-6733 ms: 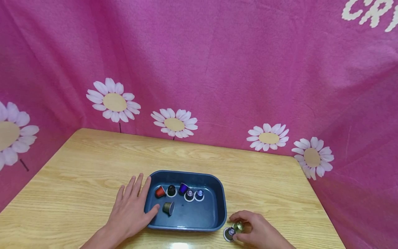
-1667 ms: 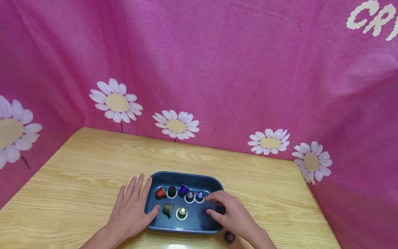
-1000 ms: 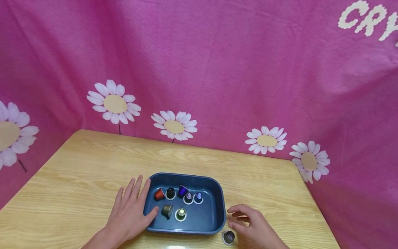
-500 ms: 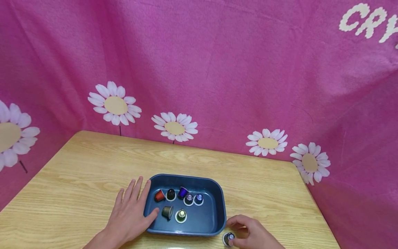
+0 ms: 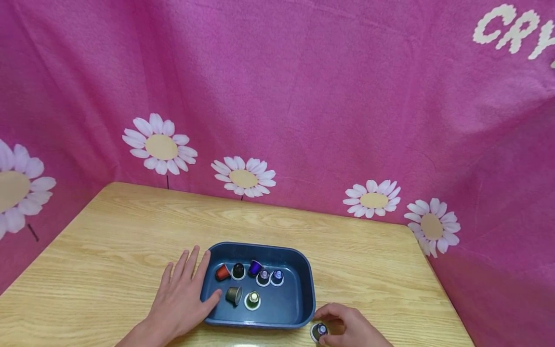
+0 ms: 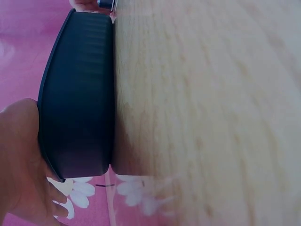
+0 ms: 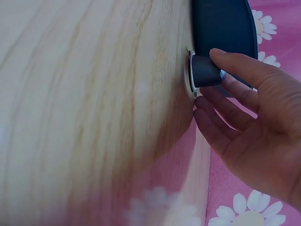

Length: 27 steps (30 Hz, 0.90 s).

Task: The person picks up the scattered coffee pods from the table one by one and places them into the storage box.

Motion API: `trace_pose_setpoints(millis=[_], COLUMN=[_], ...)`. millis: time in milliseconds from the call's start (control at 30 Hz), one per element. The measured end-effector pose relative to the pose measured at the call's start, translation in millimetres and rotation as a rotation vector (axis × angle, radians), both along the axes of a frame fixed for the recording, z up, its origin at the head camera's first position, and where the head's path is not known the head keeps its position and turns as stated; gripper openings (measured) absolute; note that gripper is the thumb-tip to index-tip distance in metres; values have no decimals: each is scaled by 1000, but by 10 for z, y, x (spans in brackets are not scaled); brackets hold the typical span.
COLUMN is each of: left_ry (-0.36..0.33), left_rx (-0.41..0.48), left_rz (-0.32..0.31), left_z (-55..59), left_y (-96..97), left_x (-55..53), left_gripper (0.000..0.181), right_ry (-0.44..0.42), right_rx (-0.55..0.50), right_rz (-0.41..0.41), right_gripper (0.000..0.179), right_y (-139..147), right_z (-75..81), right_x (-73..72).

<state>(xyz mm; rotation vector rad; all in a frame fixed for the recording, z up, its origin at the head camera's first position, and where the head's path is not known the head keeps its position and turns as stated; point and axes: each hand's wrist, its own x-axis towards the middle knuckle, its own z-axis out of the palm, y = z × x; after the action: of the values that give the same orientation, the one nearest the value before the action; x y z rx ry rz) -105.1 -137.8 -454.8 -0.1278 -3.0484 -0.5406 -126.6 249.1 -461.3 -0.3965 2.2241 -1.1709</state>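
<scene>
In the head view my left hand [image 5: 179,294] lies with its fingers spread at the left side of a dark blue tray [image 5: 277,325], its thumb over the rim. The left wrist view shows that hand [image 6: 23,155] against the tray's wall [image 6: 77,94]. My right hand [image 5: 353,327] is at the tray's front right corner, thumb and fingers round a dark coffee capsule [image 5: 320,330]. That capsule [image 7: 207,70] stands with its rim on the table in the right wrist view; the right thumb [image 7: 244,66] touches its side and the fingers curl behind it.
Inside the tray are several capsules, among them a red one [image 5: 222,273], a black one [image 5: 238,271], a purple one [image 5: 255,268], an olive one lying on its side [image 5: 233,295] and a green one [image 5: 253,300]. A pink flowered cloth [image 5: 295,96] hangs behind the wooden table [image 5: 130,231].
The green capsule went from the table beside my right hand into the tray. My right hand then came back out to the dark capsule and closed round it. My left hand stayed put.
</scene>
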Motion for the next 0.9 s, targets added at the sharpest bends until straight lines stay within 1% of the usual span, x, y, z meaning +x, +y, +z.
trace_pose_setpoints(millis=[133, 333, 467, 567, 633, 733, 800, 900], left_ry=[-24, -12, -4, -9, -9, 2, 15, 30], left_rx=[3, 2, 3, 4, 3, 3, 2, 1], left_rz=[-2, -2, -2, -1, 0, -1, -1, -3], left_z=[5, 10, 11, 12, 12, 8, 5, 1], left_y=[2, 0, 3, 6, 7, 5, 4, 3], left_x=[-5, 2, 3, 1, 1, 3, 6, 5], left_gripper=[89, 89, 88, 89, 89, 89, 88, 88], right_ry=[-21, 20, 14, 12, 29, 97, 186, 314], right_rx=[-19, -16, -16, -14, 3, 40, 59, 34], right_rz=[-11, 7, -14, -47, -70, -99, -97, -86], right_gripper=[27, 24, 23, 22, 23, 23, 23, 23], right_y=[0, -7, 0, 10, 25, 46, 61, 81], right_z=[-4, -8, 22, 70, 115, 198, 254, 331], right_x=[8, 7, 2, -10, -23, -40, -52, -68])
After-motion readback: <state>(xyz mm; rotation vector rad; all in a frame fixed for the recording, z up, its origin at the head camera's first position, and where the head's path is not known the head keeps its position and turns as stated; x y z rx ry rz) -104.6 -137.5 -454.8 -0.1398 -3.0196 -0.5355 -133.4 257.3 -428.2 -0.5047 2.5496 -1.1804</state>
